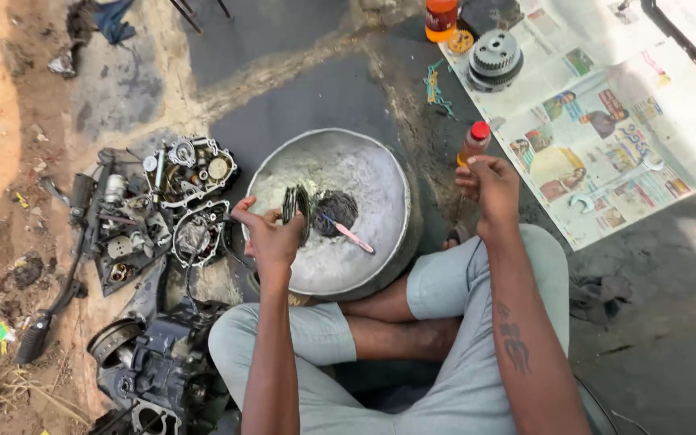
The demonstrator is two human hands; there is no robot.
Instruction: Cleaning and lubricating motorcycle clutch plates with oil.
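Discs [294, 205] and toothbrush [351, 234] in basin [380, 173]

Grey rolled trousers, bare arms, forearm tattoo

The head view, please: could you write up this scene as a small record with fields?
Setting: a person sits cross-legged on dark ground
Left hand: holds a stack of round discs on edge over the metal basin
Right hand: grips a small red-capped bottle
In basin: dark wad, pink-handled brush
Left of basin: engine covers
On newspaper: gear assembly, spanner
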